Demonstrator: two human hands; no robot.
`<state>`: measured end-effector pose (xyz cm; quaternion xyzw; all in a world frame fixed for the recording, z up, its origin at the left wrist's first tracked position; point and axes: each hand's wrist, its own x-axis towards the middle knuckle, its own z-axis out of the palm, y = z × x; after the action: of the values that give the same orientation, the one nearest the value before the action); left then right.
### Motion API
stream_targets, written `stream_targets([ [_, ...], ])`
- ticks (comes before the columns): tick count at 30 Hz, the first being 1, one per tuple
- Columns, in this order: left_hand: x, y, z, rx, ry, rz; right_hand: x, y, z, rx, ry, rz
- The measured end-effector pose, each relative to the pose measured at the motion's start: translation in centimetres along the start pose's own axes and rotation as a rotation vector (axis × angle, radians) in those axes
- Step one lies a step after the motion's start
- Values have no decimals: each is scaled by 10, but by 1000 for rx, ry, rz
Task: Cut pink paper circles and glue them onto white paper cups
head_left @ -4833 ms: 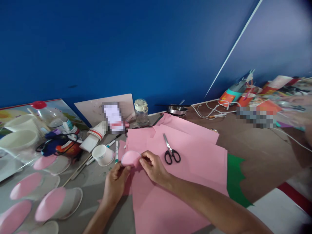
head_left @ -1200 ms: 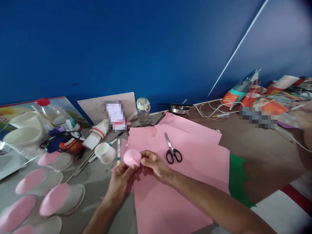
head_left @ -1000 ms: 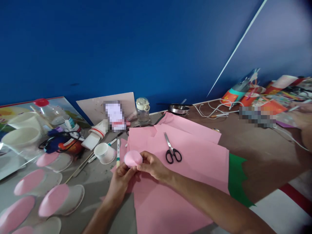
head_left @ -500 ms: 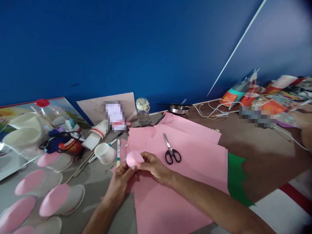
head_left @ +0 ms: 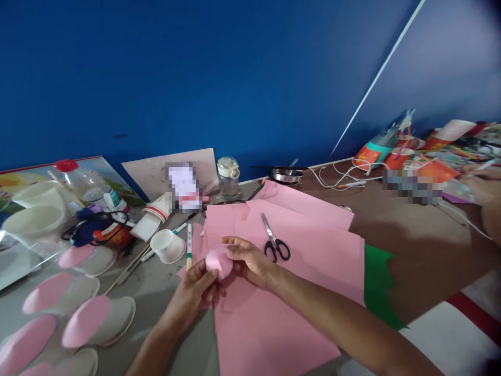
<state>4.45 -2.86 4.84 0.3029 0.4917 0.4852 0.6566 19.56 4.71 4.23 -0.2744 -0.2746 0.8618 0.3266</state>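
Note:
Between my two hands is a small round pink paper piece [head_left: 217, 261], bent into a shallow cone. My left hand [head_left: 195, 282] pinches its lower left side, thumb on the front. The fingers of my right hand [head_left: 250, 262] close on its right edge, partly hiding it. Both hands are above large sheets of pink paper [head_left: 313, 261]. Black-handled scissors [head_left: 275, 243] lie on the sheets, just past my right hand. Left of my hands a white paper cup [head_left: 168, 246] stands near a marker [head_left: 189, 245].
Several white cups topped with pink paper cones [head_left: 88, 321] stand at the left. Behind are a phone [head_left: 183, 185], a lidded jar [head_left: 228, 177] and a roll of tape [head_left: 285, 175]. Green paper [head_left: 381, 284] pokes out at right. Part of another person's arm [head_left: 491, 201] shows at the right edge.
The pink cone has turned to face me more openly and shifted slightly right. My right fingers have moved from pinching its tip to its right edge.

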Motion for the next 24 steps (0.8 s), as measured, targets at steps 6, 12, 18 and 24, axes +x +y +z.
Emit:
stream_targets([
  [6, 0, 0, 2, -158, -23, 3, 3, 5, 2, -33, 72, -130],
  [12, 3, 1, 5, -196, 107, 4, 2, 11, 5, -103, 79, -216],
  [18, 0, 3, 1, -83, 43, 3, -1, 4, 2, -112, -12, -107],
  [24, -2, 2, -3, 1, -36, -82, -4, 1, 6, -91, 77, -75],
])
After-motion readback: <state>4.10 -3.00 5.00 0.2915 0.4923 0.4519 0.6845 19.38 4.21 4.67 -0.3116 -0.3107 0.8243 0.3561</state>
